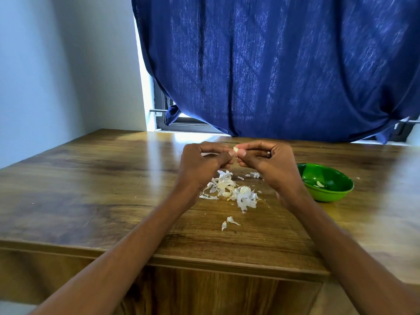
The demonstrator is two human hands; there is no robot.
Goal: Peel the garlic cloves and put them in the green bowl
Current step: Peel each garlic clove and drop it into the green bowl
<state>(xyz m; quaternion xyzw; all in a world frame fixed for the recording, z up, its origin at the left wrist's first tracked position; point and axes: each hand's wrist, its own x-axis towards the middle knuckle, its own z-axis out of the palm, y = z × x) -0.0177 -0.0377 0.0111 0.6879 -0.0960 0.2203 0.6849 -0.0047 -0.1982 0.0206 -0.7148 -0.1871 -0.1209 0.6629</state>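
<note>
Head view: left hand (205,161) and right hand (270,162) meet above the wooden table (91,178), fingers curled, both pinching one garlic clove (236,149) between thumbs and fingertips. Ring on a right-hand finger. Below the hands, a pile of papery garlic skins (234,192) on the tabletop, a few loose flakes nearer the table's front edge. Green bowl (327,194) sits on the table just right of the right wrist; one peeled clove (320,184) inside. Blue curtain (284,64) hangs behind.
</note>
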